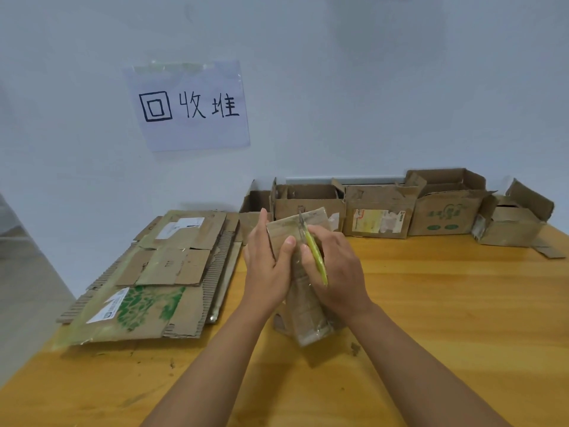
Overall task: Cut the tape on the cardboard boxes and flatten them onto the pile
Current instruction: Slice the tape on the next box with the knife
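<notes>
Mid-task: I've got the small taped box (303,272) held up over the table (431,303), left hand (268,269) gripping its side, right hand (335,272) clamped on the yellow cutter (315,254) with the blade on the tape, flattened pile (160,272) left of the box, five boxes (400,211) behind it uncut.

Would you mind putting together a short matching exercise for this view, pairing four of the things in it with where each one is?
Things:
1. yellow utility knife
2. small taped box
3. flattened cardboard pile
4. paper sign

Places:
A. taped to the wall
B. lying on the table's left side
C. gripped in the right hand
D. steadied by the left hand, above the table

Pairs: 1-C, 2-D, 3-B, 4-A
</notes>
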Motion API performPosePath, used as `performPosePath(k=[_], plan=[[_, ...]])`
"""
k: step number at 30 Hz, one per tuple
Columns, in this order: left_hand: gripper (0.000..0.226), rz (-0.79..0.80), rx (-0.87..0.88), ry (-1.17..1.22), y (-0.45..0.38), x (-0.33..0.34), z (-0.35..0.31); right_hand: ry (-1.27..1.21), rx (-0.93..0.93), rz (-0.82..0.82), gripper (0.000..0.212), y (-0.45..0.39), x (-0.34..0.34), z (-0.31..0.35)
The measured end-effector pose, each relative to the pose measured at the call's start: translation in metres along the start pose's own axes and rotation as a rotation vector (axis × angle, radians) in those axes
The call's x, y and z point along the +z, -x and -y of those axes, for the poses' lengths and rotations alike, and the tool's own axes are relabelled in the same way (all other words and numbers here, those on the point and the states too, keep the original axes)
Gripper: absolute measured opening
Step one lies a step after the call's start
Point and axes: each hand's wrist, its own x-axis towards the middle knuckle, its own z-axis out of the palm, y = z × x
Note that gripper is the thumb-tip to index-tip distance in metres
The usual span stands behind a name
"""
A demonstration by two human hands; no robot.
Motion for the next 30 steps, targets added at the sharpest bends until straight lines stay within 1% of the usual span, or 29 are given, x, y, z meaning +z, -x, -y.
performPosePath(k=[4,7,14,18,22,30], plan=[[0.068,0.006,0.003,-0.009,-0.002,0.001,-0.003,0.012,-0.006,-0.023,0.035,-0.006,-0.001,0.000],[0.069,0.006,0.004,-0.032,-0.005,0.002,-0.004,-0.041,0.032,-0.028,0.035,-0.008,-0.003,-0.001],[0.070,0.011,0.003,-0.059,-0.006,0.004,-0.006,-0.111,0.023,-0.069,0.036,-0.010,-0.006,-0.005],[0.070,0.010,-0.022,-0.047,-0.008,0.005,-0.008,-0.051,-0.009,-0.058,0.034,-0.007,-0.002,-0.007],[0.071,0.011,-0.038,-0.041,-0.011,0.005,-0.007,0.004,-0.021,-0.033,0.037,-0.006,0.002,-0.011],[0.074,0.026,-0.053,-0.028,-0.016,0.006,-0.004,0.019,-0.012,-0.035,0.038,-0.006,0.007,-0.013]])
